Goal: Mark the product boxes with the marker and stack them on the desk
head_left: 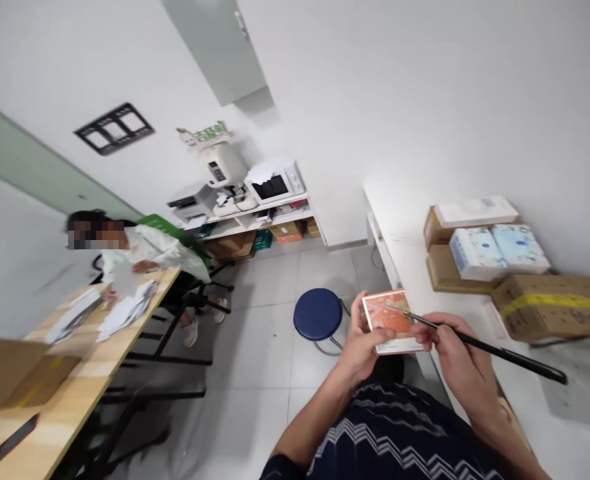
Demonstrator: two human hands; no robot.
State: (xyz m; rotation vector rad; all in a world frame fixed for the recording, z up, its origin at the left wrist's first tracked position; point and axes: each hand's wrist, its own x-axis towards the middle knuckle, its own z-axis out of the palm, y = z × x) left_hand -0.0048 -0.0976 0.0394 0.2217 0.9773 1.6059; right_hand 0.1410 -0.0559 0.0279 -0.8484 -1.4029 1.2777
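My left hand (362,343) is closed around the left side of a small flat box (391,313) with an orange printed face and a pale lower band. Its thumb lies across the front. In my right hand (457,353) is a slim black pen (505,350), pinched between thumb and fingers. The pen's thin metal tip points left and lies over the printed face; whether it touches cannot be made out. My right fingertips are at the box's right edge.
A white desk (399,227) on the right bears cardboard boxes (557,307) and tissue packs (495,250). A blue stool (317,313) stands beyond my hands. At left, a person (145,250) handles papers at a wooden table (95,363). A microwave (275,183) sits on the back shelf.
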